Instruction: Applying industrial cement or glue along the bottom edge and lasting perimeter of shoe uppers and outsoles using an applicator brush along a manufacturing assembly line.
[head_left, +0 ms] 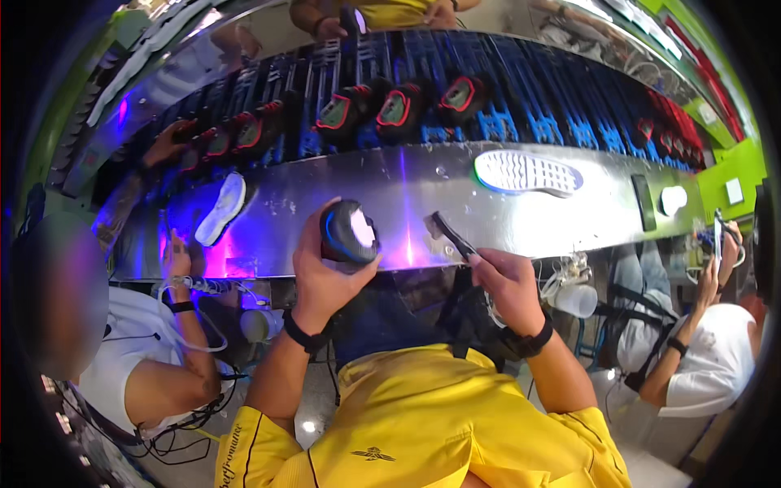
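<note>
My left hand (321, 272) is closed around a dark shoe (340, 236), held above the near edge of the metal table (301, 195). A bright whitish patch shows on the shoe's visible end, with a blue line along its side. My right hand (511, 286) grips the handle of a small dark brush (452, 234). The brush's head points up and left toward the shoe, apart from it. Beyond my right hand, a white shoe sole (529, 173) lies on the table with its grid pattern showing.
Behind the table, a rack (521, 89) of dark and blue slats carries several dark shoes (399, 107) with red-edged collars. Another white sole (221, 210) lies left; a dark brush (643, 202) and white round container (673, 199) lie right. Co-workers sit on both sides (167, 358).
</note>
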A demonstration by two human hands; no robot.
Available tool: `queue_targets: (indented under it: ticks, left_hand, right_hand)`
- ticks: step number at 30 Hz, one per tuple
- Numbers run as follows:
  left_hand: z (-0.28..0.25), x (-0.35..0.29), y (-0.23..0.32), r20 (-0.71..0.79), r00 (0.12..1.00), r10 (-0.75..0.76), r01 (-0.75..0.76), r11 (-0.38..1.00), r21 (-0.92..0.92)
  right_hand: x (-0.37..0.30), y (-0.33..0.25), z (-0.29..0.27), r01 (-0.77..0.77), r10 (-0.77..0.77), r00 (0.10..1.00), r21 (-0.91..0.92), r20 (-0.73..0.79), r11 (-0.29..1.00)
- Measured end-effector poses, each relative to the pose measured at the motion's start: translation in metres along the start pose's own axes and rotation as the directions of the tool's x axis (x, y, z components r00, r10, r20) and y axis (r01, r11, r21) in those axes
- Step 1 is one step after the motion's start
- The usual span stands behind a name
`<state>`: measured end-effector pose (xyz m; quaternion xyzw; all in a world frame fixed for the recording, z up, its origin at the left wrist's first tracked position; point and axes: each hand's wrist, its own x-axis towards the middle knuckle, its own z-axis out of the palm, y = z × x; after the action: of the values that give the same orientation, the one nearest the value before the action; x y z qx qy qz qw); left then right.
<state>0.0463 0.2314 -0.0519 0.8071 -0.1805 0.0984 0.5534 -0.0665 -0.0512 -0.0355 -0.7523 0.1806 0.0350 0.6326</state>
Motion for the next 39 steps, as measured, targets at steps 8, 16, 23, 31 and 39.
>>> queue_targets:
  ticks: [8, 16, 23, 31, 39]
  left_hand:
    - [-0.006, -0.06, 0.013, 0.176, 0.94, 0.294, -0.34, 0.863, 0.374]
    - [-0.006, -0.08, -0.001, 0.157, 0.939, 0.307, -0.345, 0.852, 0.395]
    - [-0.005, -0.08, -0.003, 0.14, 0.937, 0.32, -0.349, 0.851, 0.392]
    - [-0.001, -0.084, -0.003, 0.137, 0.929, 0.343, -0.368, 0.827, 0.424]
    - [-0.004, -0.085, -0.005, 0.16, 0.934, 0.321, -0.358, 0.831, 0.426]
  right_hand:
    - [0.017, 0.02, 0.033, -0.097, 0.086, 0.992, 0.128, 0.094, 0.987]
    - [0.032, 0.031, 0.067, -0.014, 0.02, 0.997, -0.077, 0.071, 0.997]
    - [0.009, 0.039, 0.069, 0.06, -0.06, 0.991, 0.007, 0.122, 0.998]
    - [0.015, 0.035, 0.062, 0.327, -0.316, 0.945, -0.215, 0.083, 0.92]
    - [-0.007, 0.017, 0.055, 0.171, -0.159, 0.968, -0.046, 0.195, 0.984]
